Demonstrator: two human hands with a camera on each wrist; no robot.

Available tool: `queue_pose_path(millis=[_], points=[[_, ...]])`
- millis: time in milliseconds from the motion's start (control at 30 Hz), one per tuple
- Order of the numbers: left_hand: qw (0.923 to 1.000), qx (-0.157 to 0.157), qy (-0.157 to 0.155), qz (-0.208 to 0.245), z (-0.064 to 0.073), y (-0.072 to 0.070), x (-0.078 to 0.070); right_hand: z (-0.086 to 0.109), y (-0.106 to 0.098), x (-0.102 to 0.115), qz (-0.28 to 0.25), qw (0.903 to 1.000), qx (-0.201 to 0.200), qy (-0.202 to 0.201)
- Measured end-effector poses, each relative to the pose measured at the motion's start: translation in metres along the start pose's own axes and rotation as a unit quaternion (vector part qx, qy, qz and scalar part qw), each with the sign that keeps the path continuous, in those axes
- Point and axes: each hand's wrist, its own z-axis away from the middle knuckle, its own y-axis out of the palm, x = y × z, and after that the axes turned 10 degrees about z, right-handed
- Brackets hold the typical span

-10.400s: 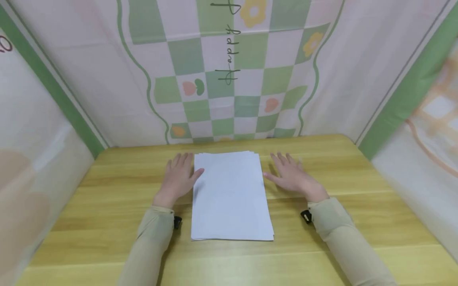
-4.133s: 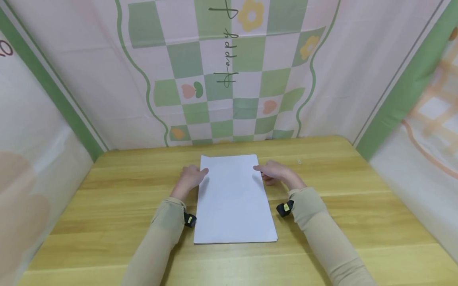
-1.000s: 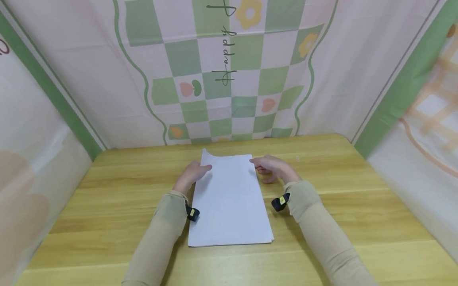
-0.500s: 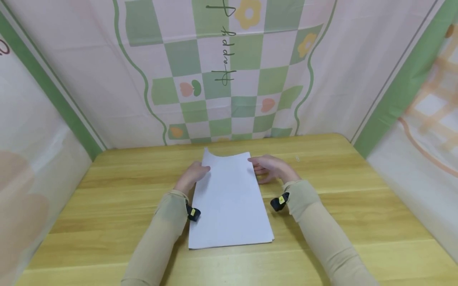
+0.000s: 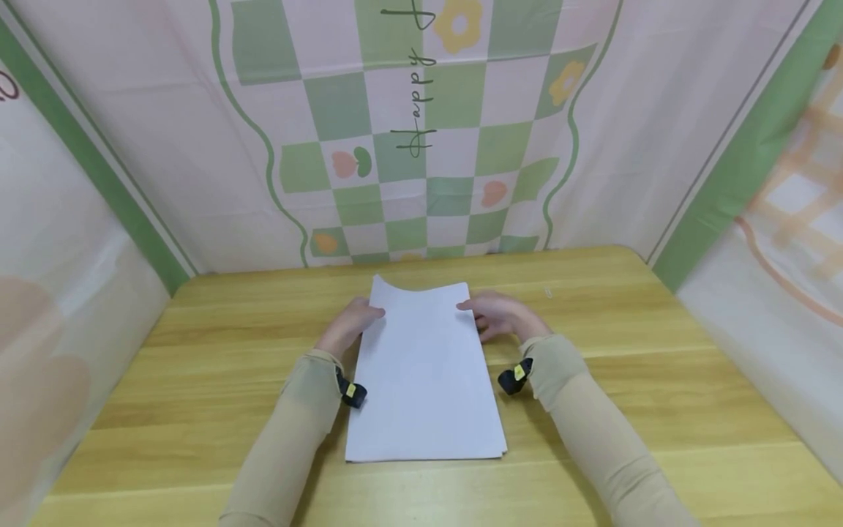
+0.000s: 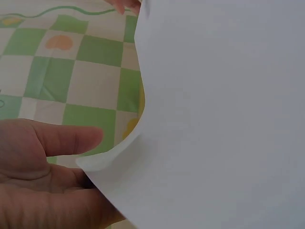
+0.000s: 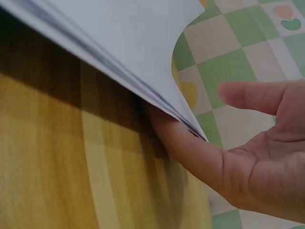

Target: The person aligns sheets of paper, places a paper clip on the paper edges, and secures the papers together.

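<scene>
A stack of white paper sheets (image 5: 421, 388) lies on the wooden table, its far end raised and sagging between my hands. My left hand (image 5: 350, 323) is at the far left edge. In the left wrist view, its thumb (image 6: 78, 139) stands over the curled corner of the paper (image 6: 205, 119), apart from it, with the other fingers beneath. My right hand (image 5: 497, 315) is at the far right edge. The right wrist view shows straight fingers (image 7: 190, 148) under the layered sheets (image 7: 124, 52) and the thumb (image 7: 248, 95) raised clear of them. The paper hides the fingertips.
The wooden table (image 5: 197, 380) extends on both sides of the stack. A tiny pale object, perhaps a paper clip (image 5: 548, 293), lies beyond my right hand. A checkered cloth (image 5: 402, 161) hangs behind the table. Each wrist carries a black camera (image 5: 353, 394).
My hands began flat beside the stack, then moved in to its far edges with fingers underneath. The far end has risen and bowed. Over the last half second, the right hand shifted slightly nearer.
</scene>
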Motion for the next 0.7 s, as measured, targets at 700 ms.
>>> queue_pose_path(millis=[700], points=[[0.9970,0.063,0.027,0.035,0.0027,-0.0094,0.0091,-0.0038,0.0051,-0.0093,0.023,0.9980,-0.048,-0.035]])
